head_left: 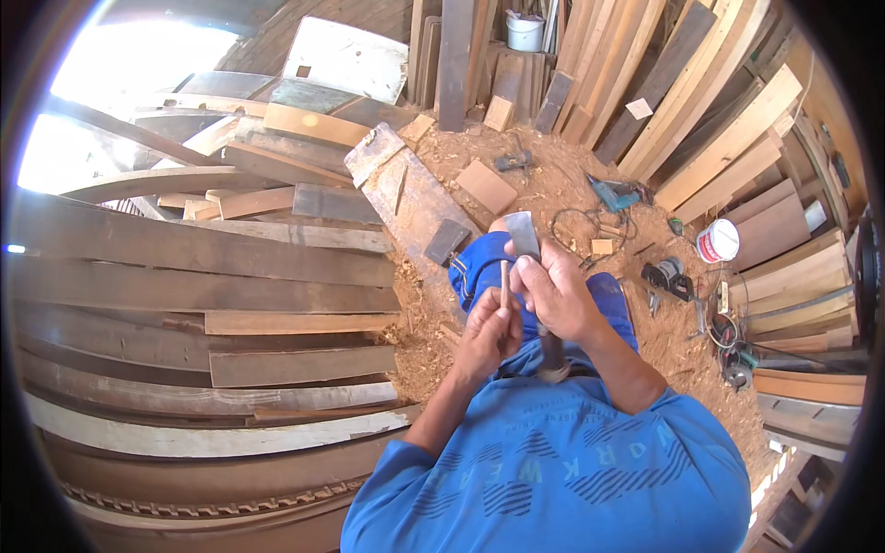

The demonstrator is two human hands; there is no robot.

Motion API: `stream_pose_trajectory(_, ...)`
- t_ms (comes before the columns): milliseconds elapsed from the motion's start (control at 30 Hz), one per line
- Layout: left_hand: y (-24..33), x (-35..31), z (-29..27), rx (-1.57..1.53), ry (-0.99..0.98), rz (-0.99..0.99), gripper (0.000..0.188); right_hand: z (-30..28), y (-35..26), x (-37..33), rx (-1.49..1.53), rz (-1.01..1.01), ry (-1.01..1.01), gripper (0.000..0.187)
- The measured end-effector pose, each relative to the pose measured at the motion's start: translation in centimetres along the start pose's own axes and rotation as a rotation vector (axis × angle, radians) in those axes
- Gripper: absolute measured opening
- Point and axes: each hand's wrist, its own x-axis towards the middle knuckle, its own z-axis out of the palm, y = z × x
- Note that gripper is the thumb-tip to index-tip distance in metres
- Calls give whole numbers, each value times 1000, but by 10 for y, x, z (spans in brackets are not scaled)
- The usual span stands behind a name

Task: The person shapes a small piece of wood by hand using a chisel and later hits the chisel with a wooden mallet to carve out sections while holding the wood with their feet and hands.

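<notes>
1. The plank stack (pixel 203 281) spreads left of the blue trousers (pixel 475 269), its lengths side by side and many ends facing them; I'd guess that keeps long timber out of the way.

2. Tall boards (pixel 608 78) lean upright beyond the trousers and round to their right, probably stood up to save floor.

3. A scuffed board (pixel 406 198) lies just ahead of the trousers, slanting away leftward. A dark block (pixel 447 241) sits at its near end, perhaps for easy reach.

4. A white bucket (pixel 717 241) stands well to the right of the trousers, and a square of wood (pixel 487 187) lies ahead of them among shavings (pixel 562 180).

5. Above the trousers, the right hand (pixel 558 290) is closed round a chisel (pixel 524 238), thumb on the steel, I think to steady the blade close to its working end.

6. From here, that chisel's long axis runs fore and aft over the trousers: broad blade away from the body and leaning slightly left, handle back toward the belly.

7. The left hand (pixel 490 336) pinches a thin brown stick (pixel 504 288), its free end also pointing away, nearly parallel to the chisel and just left of it. Whether the two touch, I can't tell.
</notes>
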Motion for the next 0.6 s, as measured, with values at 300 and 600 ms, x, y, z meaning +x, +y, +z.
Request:
stream_pose_trajectory(300,43,24,0,255,330,118,24,42,2,-20,706,256,-169,20)
stream_pose_trajectory(600,61,8,2,808,226,238,32,47,-14,-37,551,351,-264,20)
